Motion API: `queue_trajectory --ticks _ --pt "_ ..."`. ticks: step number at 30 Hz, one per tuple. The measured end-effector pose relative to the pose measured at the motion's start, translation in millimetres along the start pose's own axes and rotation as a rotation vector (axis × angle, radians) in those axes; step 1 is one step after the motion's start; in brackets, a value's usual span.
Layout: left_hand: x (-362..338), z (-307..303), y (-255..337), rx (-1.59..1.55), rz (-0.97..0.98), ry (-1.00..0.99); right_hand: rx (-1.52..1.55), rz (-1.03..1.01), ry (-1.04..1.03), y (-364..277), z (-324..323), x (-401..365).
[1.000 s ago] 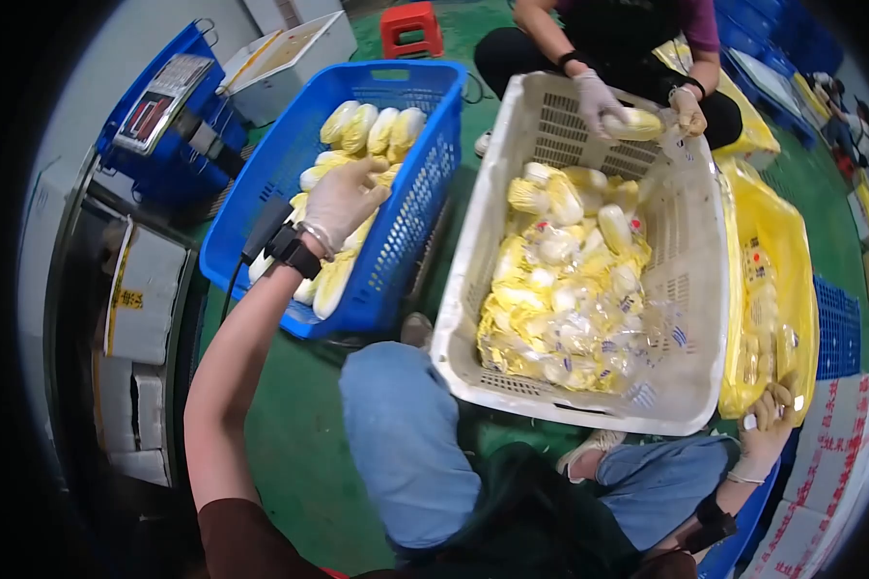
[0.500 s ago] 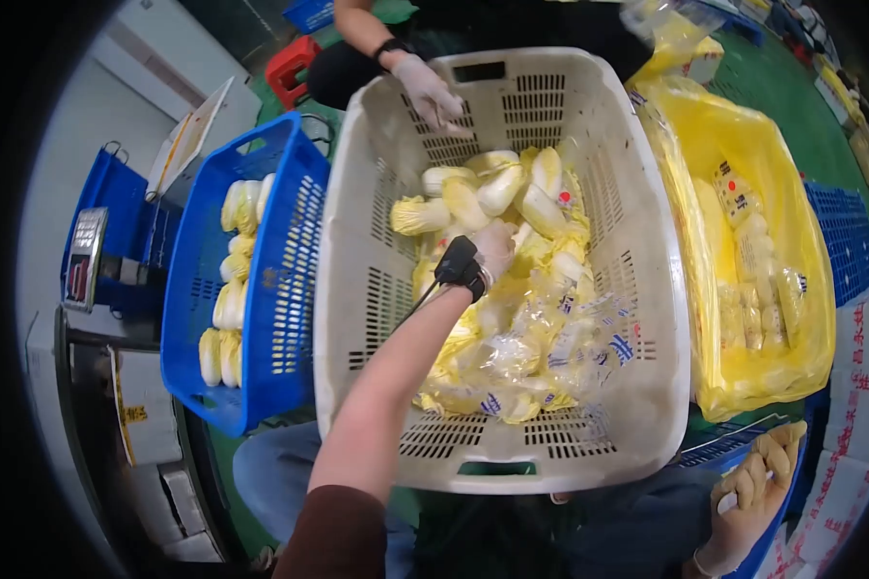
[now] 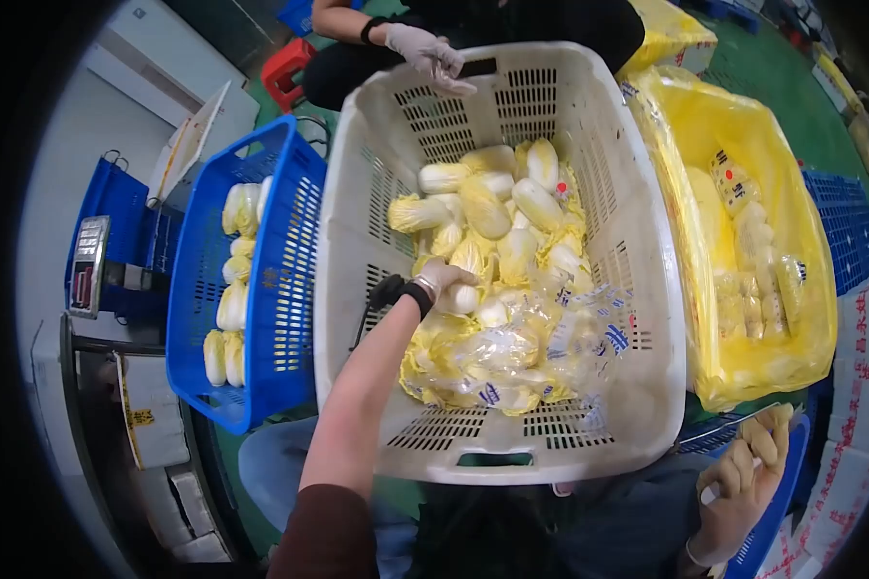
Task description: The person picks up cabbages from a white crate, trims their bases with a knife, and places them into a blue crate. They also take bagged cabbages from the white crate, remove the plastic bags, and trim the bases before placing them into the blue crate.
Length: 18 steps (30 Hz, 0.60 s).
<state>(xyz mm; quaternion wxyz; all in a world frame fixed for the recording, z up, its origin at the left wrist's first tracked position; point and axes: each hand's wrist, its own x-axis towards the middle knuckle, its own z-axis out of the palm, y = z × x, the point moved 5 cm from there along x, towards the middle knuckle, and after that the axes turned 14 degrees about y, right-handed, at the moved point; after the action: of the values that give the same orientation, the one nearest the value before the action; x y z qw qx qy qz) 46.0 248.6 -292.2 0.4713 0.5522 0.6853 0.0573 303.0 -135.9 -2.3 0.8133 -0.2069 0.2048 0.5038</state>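
Note:
My gloved left hand (image 3: 441, 278) reaches into a large off-white crate (image 3: 352, 232), its fingers closed over a small napa cabbage (image 3: 461, 298). A dark device is strapped at that wrist. Several more loose napa cabbages (image 3: 486, 208) lie toward the crate's far side. Nearer me, crumpled clear printed plastic wrap (image 3: 512, 352) covers part of the pile. Outside the crate at lower right, my gloved right hand (image 3: 743, 482) is raised with loosely bent, parted fingers and nothing visible in it.
A blue basket (image 3: 188, 318) at left holds a row of cabbages. At right, a yellow-lined box (image 3: 811, 289) contains wrapped cabbages. Across the crate, another person's gloved hand (image 3: 430, 56) is over the far rim. A scale (image 3: 89, 265) stands far left; printed cartons (image 3: 854, 405) are at right.
My left hand has moved left and toward me, onto a cabbage. The other person's hand has drawn back up to the far rim. My right hand has shifted slightly left.

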Motion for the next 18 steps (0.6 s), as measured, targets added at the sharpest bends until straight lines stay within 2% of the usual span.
queue_trajectory --ticks 2,4,5,7,9,10,12,13,15,17,18 --pt "-27 -21 13 -0.122 0.009 -0.048 0.027 0.074 -0.098 2 3 1" --pt "-47 -31 30 -0.497 0.121 -0.317 0.063 0.075 -0.09 9 6 -5" --pt "-69 -45 44 -0.504 0.145 -0.307 0.096 0.077 -0.059 12 7 -6" --pt "-127 -67 81 -0.756 0.161 -0.58 0.029 0.086 -0.139 20 6 -5" --pt "-180 -87 101 -0.783 0.23 -0.624 -0.289 -0.068 -0.069 29 4 -6" --pt "-205 -94 105 -0.885 0.213 -0.684 -0.283 -0.075 -0.094 36 8 -8" --pt "-251 -101 106 -1.061 0.172 -0.834 -0.678 -0.182 -0.111 57 20 -14" --pt "-275 -101 107 -1.135 0.147 -0.927 -0.67 -0.191 -0.125 66 29 -20" --pt "-309 -102 100 -1.224 0.086 -0.928 -0.968 -0.246 -0.124 88 46 -30" --pt "-332 -101 91 -1.29 -0.025 -1.129 -1.009 -0.287 -0.165 111 50 -21" --pt "-338 -101 90 -1.293 -0.026 -1.139 -1.053 -0.313 -0.199 121 52 -18"
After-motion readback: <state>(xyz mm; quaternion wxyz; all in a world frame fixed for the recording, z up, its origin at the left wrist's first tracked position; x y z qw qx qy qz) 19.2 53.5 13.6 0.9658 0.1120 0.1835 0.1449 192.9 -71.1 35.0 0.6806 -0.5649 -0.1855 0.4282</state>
